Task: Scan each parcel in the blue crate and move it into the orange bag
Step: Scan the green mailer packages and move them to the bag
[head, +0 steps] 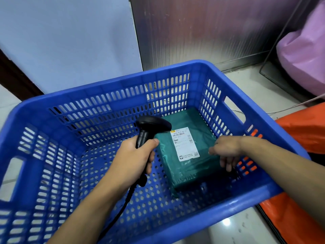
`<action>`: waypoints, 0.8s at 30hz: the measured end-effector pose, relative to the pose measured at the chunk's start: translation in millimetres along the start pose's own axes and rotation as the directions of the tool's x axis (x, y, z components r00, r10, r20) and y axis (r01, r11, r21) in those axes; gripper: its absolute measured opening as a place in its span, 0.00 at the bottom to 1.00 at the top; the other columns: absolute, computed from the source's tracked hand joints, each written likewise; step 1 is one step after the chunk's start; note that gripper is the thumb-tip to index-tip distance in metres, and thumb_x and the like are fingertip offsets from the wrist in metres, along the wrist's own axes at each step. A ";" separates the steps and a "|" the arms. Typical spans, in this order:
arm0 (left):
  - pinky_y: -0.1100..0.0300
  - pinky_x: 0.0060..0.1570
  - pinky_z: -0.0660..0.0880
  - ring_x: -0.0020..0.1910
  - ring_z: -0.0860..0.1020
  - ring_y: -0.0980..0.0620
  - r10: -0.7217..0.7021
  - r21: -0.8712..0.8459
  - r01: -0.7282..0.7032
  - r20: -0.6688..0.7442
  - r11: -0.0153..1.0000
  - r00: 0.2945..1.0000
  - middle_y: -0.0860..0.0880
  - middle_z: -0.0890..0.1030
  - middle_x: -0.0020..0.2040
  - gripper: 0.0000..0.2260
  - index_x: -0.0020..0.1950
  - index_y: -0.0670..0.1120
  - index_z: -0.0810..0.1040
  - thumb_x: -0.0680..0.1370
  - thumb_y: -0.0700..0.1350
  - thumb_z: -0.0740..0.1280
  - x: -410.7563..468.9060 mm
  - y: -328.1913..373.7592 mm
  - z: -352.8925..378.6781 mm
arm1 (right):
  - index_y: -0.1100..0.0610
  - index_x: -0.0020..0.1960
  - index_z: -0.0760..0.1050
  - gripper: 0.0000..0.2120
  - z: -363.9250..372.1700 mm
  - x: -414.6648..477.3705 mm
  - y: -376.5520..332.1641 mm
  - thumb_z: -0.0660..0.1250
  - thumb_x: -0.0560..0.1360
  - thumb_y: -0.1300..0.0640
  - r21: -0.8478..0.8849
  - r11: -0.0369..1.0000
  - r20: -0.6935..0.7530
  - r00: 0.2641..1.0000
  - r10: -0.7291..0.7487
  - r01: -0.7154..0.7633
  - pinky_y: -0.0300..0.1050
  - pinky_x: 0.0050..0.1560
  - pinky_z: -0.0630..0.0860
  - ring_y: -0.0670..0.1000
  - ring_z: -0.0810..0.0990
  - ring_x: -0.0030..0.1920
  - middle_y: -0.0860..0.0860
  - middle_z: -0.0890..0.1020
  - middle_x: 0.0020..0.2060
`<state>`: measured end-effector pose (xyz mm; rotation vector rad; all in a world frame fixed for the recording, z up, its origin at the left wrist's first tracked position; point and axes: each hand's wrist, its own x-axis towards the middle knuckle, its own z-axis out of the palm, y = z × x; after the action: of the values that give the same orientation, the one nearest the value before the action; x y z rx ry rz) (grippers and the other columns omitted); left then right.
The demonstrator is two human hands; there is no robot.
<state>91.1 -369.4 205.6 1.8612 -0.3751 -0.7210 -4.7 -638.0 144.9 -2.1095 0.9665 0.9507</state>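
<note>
One parcel in view, lying flat on the floor of the blue crate, toward the right wall, centre-right of the frame. It is box-shaped under a dark green plastic wrap, with its white label facing up.

We judge it stiff inside and slick outside. The film looks glossy and creased, so fingers may slide on the flat top. Weight we guess light to moderate. The best hold is probably across the long sides, thumb on one edge and fingers under the other, keeping off the label.

The left hand is clenched round the handle of the black scanner, whose head points at the label's upper end. Its cable trails toward the lower left.

The right hand hangs at the parcel's right edge with fingers loosely spread, grasping nothing. We cannot tell whether they touch the wrap.

The orange bag sits just outside the crate's right wall, at the right edge of the frame.

The crate rests on a pale glossy tiled floor. A white panel and a ribbed metal wall stand behind it, and a pink bag sits in the upper right.
</note>
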 end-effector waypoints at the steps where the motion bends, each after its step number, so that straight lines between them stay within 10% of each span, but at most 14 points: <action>1: 0.54 0.33 0.72 0.28 0.74 0.47 0.000 -0.001 0.000 -0.001 1.000 1.000 0.43 0.76 0.33 0.15 0.39 0.43 0.74 0.82 0.49 0.68 0.1 0.0 0.0 | 0.65 0.47 0.70 0.16 -0.1 -0.5 -0.8 0.57 0.85 0.52 0.000 1.000 0.003 1.000 -0.002 0.002 0.44 0.35 0.78 0.56 0.83 0.30 0.59 0.85 0.37; 12: 0.55 0.28 0.70 0.26 0.73 0.49 -0.013 -0.014 0.013 -0.034 1.000 0.999 0.47 0.76 0.31 0.13 0.41 0.43 0.74 0.82 0.48 0.68 -0.5 1.4 1.7 | 0.68 0.58 0.67 0.17 -4.5 -3.5 3.5 0.59 0.85 0.52 0.027 0.999 0.006 1.000 0.030 -0.030 0.48 0.40 0.81 0.58 0.84 0.33 0.58 0.86 0.35; 17: 0.57 0.25 0.69 0.25 0.72 0.49 -0.023 -0.055 0.019 -0.077 0.998 0.997 0.47 0.75 0.30 0.12 0.41 0.43 0.73 0.81 0.46 0.69 2.3 4.6 -0.4 | 0.63 0.62 0.65 0.17 -8.1 -0.7 2.6 0.63 0.83 0.51 0.103 0.994 -0.049 0.998 0.034 -0.029 0.55 0.50 0.83 0.61 0.84 0.46 0.62 0.78 0.58; 24: 0.57 0.24 0.67 0.25 0.71 0.48 -0.089 -0.089 0.084 -0.056 0.992 0.994 0.46 0.73 0.30 0.14 0.40 0.42 0.74 0.82 0.48 0.69 -4.2 9.5 -4.9 | 0.61 0.62 0.73 0.16 -6.7 -14.1 -24.5 0.59 0.84 0.50 -0.062 0.993 -0.147 0.985 0.088 -0.098 0.47 0.55 0.74 0.60 0.78 0.59 0.60 0.76 0.62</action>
<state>91.7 -367.1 216.9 1.8210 -0.2227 -0.7272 10.9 -624.8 165.6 -2.2330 1.1273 0.8987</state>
